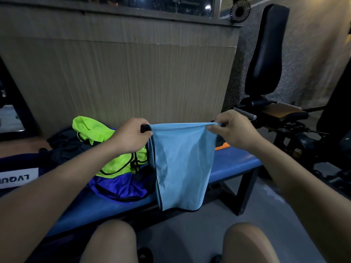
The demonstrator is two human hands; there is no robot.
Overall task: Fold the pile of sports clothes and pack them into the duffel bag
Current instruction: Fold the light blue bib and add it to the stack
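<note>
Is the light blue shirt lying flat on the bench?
No, the light blue garment hangs in the air, held at its top edge by the left hand and right hand.

The duffel bag is cut off by the left edge, so only part of its white label shows, and the dark clothes beside it are too dim to tell apart. The light blue garment hides the bench behind it and covers the right side of the purple garment. The left hand covers part of the neon yellow garment. An orange thing on the bench, behind the blue garment, shows only a corner, with the right hand over it
</note>
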